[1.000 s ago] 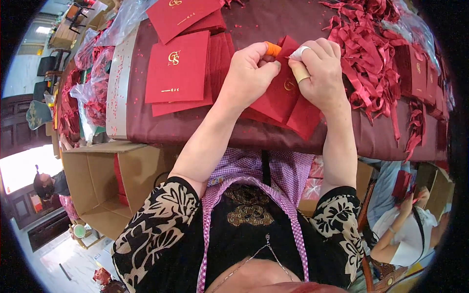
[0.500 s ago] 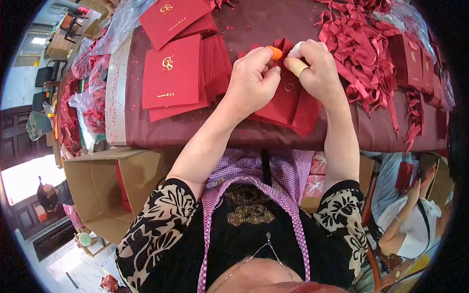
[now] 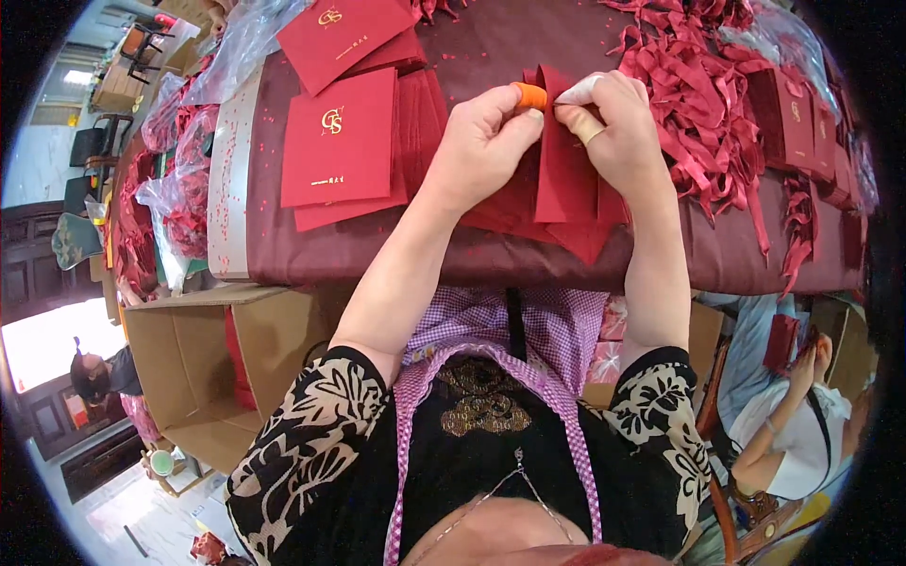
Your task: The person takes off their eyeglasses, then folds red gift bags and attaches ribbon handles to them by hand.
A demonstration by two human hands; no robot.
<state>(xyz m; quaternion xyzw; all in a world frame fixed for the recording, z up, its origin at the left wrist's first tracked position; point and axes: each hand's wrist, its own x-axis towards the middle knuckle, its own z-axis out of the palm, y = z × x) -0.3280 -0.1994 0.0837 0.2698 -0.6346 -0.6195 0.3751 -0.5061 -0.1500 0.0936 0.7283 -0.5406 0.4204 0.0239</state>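
Both hands pinch the top edge of a folded dark-red paper piece (image 3: 564, 160) lying on the desk (image 3: 736, 255): the left hand (image 3: 481, 141), with an orange thumb cot (image 3: 529, 95), and the right hand (image 3: 618, 132), its fingers (image 3: 578, 91) taped, are closed on it. A crooked pull could tear or skew the fold. The ribbon pile (image 3: 708, 104) lies just beside it and could snag.

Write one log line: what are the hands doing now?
left hand: pinching red paper bag | right hand: pinching it too | left: stacked red bags | right: ribbon pile

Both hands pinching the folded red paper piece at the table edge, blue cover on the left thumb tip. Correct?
Not quite: the head view shows the thumb cover is orange, not blue. The rest holds: left hand and right hand pinch the folded red paper piece at the table edge.
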